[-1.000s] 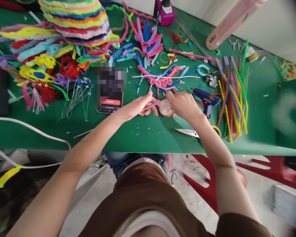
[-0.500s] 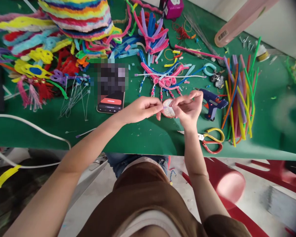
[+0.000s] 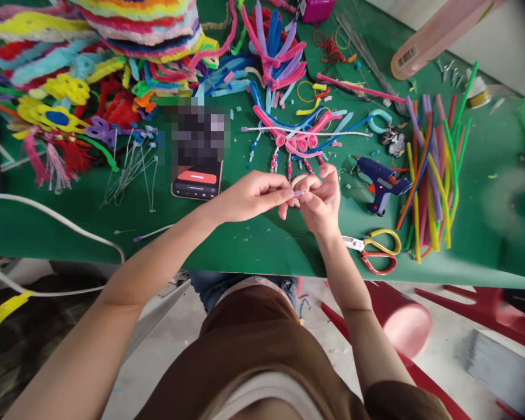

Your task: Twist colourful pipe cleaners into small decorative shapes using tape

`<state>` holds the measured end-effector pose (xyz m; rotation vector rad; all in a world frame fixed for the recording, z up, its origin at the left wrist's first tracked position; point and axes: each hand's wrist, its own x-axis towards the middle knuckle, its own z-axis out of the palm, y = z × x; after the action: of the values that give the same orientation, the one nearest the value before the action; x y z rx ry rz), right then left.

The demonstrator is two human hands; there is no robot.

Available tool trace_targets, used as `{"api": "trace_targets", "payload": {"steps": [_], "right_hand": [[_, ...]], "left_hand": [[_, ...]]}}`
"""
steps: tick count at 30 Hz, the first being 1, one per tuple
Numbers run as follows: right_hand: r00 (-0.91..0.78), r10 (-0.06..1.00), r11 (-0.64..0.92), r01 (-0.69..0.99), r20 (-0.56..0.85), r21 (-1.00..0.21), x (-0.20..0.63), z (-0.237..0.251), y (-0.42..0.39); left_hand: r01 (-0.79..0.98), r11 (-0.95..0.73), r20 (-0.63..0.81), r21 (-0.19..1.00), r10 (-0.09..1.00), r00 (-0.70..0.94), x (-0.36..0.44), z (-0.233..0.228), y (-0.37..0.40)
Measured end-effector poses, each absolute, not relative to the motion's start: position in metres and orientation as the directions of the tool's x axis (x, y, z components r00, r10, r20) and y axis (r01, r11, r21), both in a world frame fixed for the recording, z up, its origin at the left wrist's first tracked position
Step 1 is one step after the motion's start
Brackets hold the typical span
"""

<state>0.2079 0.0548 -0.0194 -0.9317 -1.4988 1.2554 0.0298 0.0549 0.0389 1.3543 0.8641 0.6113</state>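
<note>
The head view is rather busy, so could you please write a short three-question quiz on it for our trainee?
1. Multiple choice: the handles of the scissors are (a) both blue, (b) yellow and red, (c) both green.
2. True or false: the phone lies to the left of the left hand.
3. Fill in: between the fingers of the left hand and the right hand is a small ____ piece.

Key: 1. b; 2. true; 3. purple.

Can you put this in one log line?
left hand: pinching purple piece; right hand: at its tip; dish: below hands; scissors: nearby
</note>
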Motion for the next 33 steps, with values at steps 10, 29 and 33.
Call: {"api": "trace_targets", "payload": {"steps": [10, 29, 33], "right_hand": [[-0.183, 0.982, -0.01, -0.315, 0.05, -0.949, 0.199, -0.006, 0.053], [-0.073, 0.898, 0.427, -0.101, 0.435, -0.899, 0.201, -0.008, 0.049], [-0.121, 0.903, 0.41, -0.035, 0.411, -0.911, 0.206, -0.005, 0.05]], "left_hand": [[0.079, 0.121, -0.145, 0.989, 0.817, 0.559, 0.03, 0.038, 0.055], [0.081, 0.127, -0.15, 0.989, 0.812, 0.563, 0.031, 0.033, 0.055], [0.11, 0.108, -0.152, 0.988, 0.805, 0.574, 0.03, 0.032, 0.055]]}}
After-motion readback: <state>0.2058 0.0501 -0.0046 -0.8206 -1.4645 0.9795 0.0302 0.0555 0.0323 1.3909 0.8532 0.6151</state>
